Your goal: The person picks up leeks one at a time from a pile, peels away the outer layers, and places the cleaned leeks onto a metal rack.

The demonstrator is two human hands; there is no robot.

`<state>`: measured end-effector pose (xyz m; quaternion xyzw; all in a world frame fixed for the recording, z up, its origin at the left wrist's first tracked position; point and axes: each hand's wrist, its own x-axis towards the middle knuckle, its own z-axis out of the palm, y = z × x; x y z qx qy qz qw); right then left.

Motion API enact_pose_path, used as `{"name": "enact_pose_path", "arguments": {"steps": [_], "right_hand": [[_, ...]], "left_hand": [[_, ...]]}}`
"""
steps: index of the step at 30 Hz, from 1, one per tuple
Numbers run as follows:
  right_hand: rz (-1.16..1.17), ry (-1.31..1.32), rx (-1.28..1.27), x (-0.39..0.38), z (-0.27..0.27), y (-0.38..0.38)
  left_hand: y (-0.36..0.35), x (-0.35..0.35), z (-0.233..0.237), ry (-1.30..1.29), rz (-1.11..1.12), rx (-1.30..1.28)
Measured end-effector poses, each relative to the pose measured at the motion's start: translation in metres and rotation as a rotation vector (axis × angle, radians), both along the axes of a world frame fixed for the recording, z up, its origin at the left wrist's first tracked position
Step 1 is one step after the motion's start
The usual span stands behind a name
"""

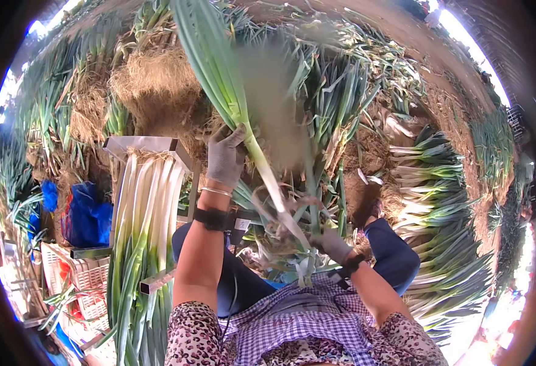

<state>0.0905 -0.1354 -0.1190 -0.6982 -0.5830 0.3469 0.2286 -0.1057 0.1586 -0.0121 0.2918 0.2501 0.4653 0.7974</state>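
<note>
My left hand, in a grey glove, is closed around a leek where its white shaft turns green. The leek slants across my front, its leaves up and away and its pale lower end down toward my lap. Beside that lower end my right hand, gloved too, is closed on a limp green leek leaf. Part of the leaf hangs below the fingers, and blur hides exactly where it joins the leek. Loose peelings lie in a tangle under the shaft.
On my left, a metal rack holds several trimmed leeks. A long row of leeks lies on the ground to my right. Unpeeled bunches with dry roots stand ahead. Blue sacks and a pale crate sit far left.
</note>
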Motion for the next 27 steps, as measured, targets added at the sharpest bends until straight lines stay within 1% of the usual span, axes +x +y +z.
{"name": "enact_pose_path", "arguments": {"steps": [1, 4, 6, 8, 9, 11, 12, 13, 14, 15, 18, 20, 22, 23, 24, 25, 26, 27], "right_hand": [[-0.207, 0.120, -0.339, -0.002, 0.011, -0.014], [-0.230, -0.334, -0.316, 0.009, 0.037, 0.003], [-0.373, -0.019, -0.117, -0.002, 0.081, 0.055], [-0.276, -0.090, 0.289, -0.023, 0.123, 0.102], [-0.253, -0.043, 0.312, -0.031, 0.139, 0.123], [-0.147, -0.061, 0.327, -0.035, 0.144, 0.150], [-0.067, -0.126, 0.320, -0.036, 0.140, 0.160], [-0.046, -0.237, 0.344, -0.041, 0.136, 0.164], [-0.029, -0.349, 0.368, -0.046, 0.132, 0.167], [-0.074, -0.507, 0.420, -0.059, 0.136, 0.166], [-0.198, -0.317, 0.372, -0.058, 0.121, 0.163], [-0.306, 0.239, 0.220, -0.046, 0.101, 0.161], [-0.484, 0.826, 0.042, -0.037, 0.084, 0.157], [-0.489, 0.878, 0.013, -0.035, 0.078, 0.151], [-0.494, 0.928, -0.019, -0.034, 0.078, 0.148], [-0.417, 0.669, -0.045, -0.033, 0.081, 0.146], [-0.297, 0.294, -0.061, -0.033, 0.070, 0.138], [-0.173, -0.076, -0.071, -0.034, 0.051, 0.129]], "left_hand": [[-0.003, 0.000, -0.002, -0.016, -0.031, -0.016], [-0.009, 0.006, -0.010, -0.102, -0.081, -0.021], [-0.016, 0.011, 0.000, -0.155, -0.092, -0.052], [-0.016, 0.018, 0.003, -0.214, -0.133, -0.028], [-0.013, 0.020, -0.002, -0.245, -0.166, 0.006], [-0.015, 0.024, 0.000, -0.294, -0.199, 0.050], [-0.014, 0.024, 0.003, -0.322, -0.216, 0.044], [-0.013, 0.025, 0.004, -0.350, -0.233, 0.036], [-0.013, 0.024, 0.004, -0.378, -0.250, 0.026], [-0.013, 0.024, 0.002, -0.377, -0.280, 0.035], [-0.017, 0.023, 0.000, -0.356, -0.371, 0.060], [-0.020, 0.019, 0.003, -0.319, -0.412, 0.073], [-0.027, 0.019, 0.013, -0.211, -0.373, 0.113], [-0.029, 0.020, 0.017, -0.158, -0.357, 0.135], [-0.028, 0.023, 0.015, -0.171, -0.380, 0.137], [-0.026, 0.025, 0.010, -0.184, -0.401, 0.133], [-0.026, 0.027, 0.004, -0.193, -0.428, 0.125], [-0.021, 0.027, -0.003, -0.137, -0.393, 0.124]]}}
